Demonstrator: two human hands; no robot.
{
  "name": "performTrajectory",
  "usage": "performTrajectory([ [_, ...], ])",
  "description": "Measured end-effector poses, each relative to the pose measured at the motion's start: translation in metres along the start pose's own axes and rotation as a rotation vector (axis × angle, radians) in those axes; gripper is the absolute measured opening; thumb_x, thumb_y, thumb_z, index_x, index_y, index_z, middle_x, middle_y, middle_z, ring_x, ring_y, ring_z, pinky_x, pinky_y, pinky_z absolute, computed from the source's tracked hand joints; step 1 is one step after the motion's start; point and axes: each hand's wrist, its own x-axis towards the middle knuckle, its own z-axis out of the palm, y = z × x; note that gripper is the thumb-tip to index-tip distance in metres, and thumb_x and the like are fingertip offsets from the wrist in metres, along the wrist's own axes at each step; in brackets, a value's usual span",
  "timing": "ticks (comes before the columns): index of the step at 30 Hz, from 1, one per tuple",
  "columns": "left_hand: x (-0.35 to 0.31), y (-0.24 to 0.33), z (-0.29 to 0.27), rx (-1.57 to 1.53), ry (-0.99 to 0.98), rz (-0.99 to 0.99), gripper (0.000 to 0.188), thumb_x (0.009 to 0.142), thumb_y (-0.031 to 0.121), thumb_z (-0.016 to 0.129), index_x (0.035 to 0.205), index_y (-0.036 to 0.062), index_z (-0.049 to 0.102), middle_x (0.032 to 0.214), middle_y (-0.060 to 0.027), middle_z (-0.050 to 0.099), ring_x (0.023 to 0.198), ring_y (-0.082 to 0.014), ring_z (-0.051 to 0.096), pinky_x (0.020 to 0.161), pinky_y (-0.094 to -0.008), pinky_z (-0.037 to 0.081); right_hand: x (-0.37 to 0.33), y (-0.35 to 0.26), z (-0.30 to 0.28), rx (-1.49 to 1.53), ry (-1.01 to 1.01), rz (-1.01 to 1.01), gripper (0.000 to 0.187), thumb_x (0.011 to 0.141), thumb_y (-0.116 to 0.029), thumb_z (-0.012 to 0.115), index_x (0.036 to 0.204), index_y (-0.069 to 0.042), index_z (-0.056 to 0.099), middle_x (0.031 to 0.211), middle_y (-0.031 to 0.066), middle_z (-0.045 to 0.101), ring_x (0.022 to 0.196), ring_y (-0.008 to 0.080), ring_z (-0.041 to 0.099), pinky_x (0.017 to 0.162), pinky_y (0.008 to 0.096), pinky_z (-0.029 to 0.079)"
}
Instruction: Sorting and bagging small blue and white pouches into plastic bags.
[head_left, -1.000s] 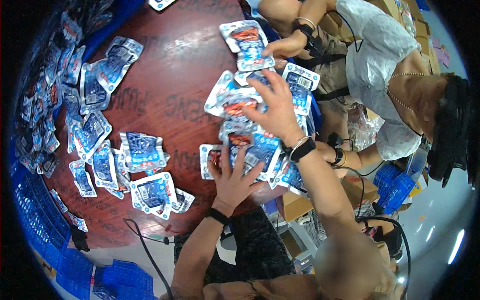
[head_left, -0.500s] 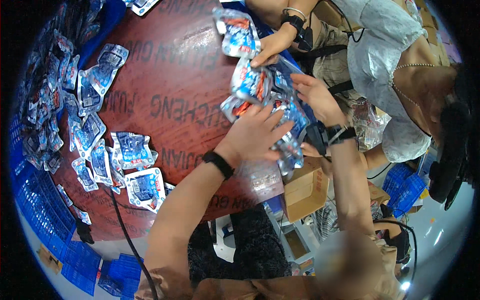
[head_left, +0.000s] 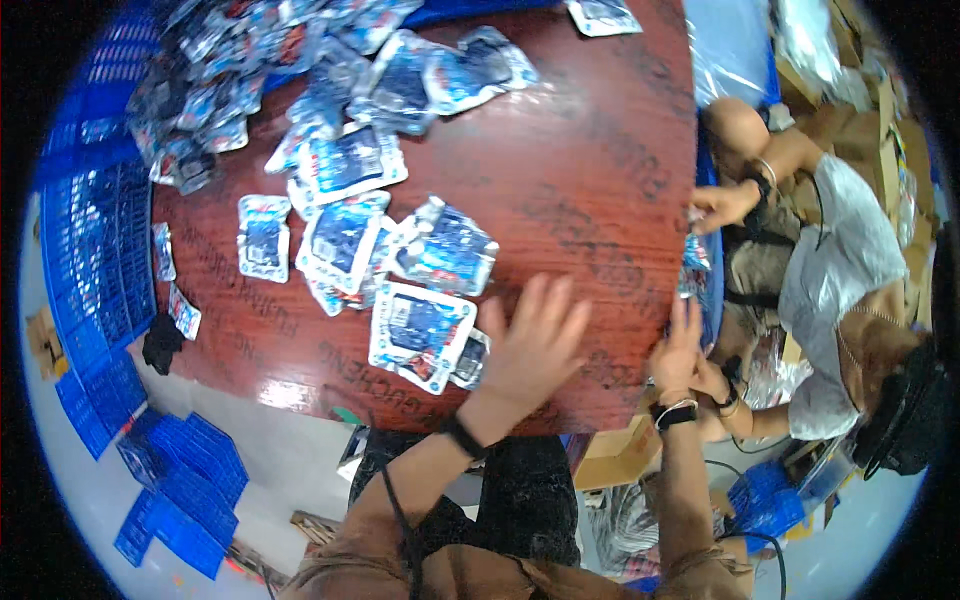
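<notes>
My left hand (head_left: 535,350) is over the front of the reddish wooden table (head_left: 570,150), smeared by motion. Its fingers are spread with nothing in them, beside a white and blue sealed pouch (head_left: 422,335) and a smaller dark-fronted pouch (head_left: 472,358). At the table's right edge my right hand (head_left: 677,362) points its fingers away from me, stretched out. Just beyond its fingertips, some blue and white pouches (head_left: 694,255) show partly below the edge. Close to them is a co-worker's hand (head_left: 725,207); the co-worker's other hand (head_left: 712,382) is next to mine.
More pouches (head_left: 345,240) lie loosely on the table's left half, with a large heap (head_left: 260,60) at the far left. Blue plastic crates (head_left: 100,260) stand along the left side. A cardboard box (head_left: 615,455) sits below the right edge; the co-worker sits at the right.
The pouches gathered between our hands have gone off the table's right edge. My left hand has come away from them, and my view has turned so the table shows more.
</notes>
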Motion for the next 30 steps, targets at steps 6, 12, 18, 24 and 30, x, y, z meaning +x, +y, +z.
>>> performTrajectory([
  [6,-0.135,-0.145,0.010,0.447,0.162,-0.126,0.077,0.075,0.066,0.060,0.136,0.0210,0.045,0.145,-0.0152,0.037,0.136,-0.0386,0.029,0.100,-0.0720,0.010,0.059,-0.160,-0.015,0.138,0.121,-0.249,0.041,0.084,-0.004,0.058,0.125,-0.002,0.053,0.136,0.0243,0.043,0.125,0.0420,0.041,0.106,0.0449,0.034],
  [12,-0.103,-0.229,-0.057,0.479,0.523,-0.255,0.102,0.063,0.075,0.066,0.140,0.0144,0.039,0.149,-0.0264,0.024,0.139,-0.0465,0.020,0.102,-0.0716,0.009,0.226,-0.307,-0.004,0.167,0.270,-0.762,0.053,0.083,-0.039,0.066,0.128,-0.015,0.055,0.139,0.0213,0.043,0.128,0.0396,0.040,0.106,0.0492,0.033],
  [18,-0.118,-0.293,-0.090,0.071,0.406,-0.418,0.125,0.048,0.062,0.083,0.144,0.0054,0.026,0.149,-0.0328,0.018,0.139,-0.0478,0.018,0.105,-0.0607,0.020,0.273,-0.428,0.015,-0.122,-0.136,-0.904,0.083,0.070,-0.065,0.069,0.138,-0.022,0.048,0.149,0.0198,0.033,0.132,0.0389,0.038,0.108,0.0465,0.033],
  [24,-0.084,-0.225,-0.052,0.069,0.239,-0.220,0.093,0.061,0.073,0.069,0.135,0.0220,0.044,0.149,-0.0299,0.022,0.137,-0.0493,0.021,0.099,-0.0666,0.021,0.163,-0.369,0.015,-0.137,-0.376,-0.790,0.099,0.052,-0.037,0.087,0.139,-0.041,0.041,0.150,0.0133,0.030,0.138,0.0355,0.028,0.096,0.0714,0.032],
  [30,-0.078,-0.122,0.020,0.137,0.262,-0.173,0.078,0.068,0.070,0.066,0.134,0.0317,0.045,0.148,-0.0266,0.024,0.135,-0.0510,0.023,0.094,-0.0700,0.024,0.107,-0.245,0.008,-0.040,-0.356,-0.729,0.070,0.066,-0.015,0.077,0.131,-0.022,0.053,0.147,0.0070,0.035,0.138,0.0301,0.029,0.098,0.0666,0.034],
])
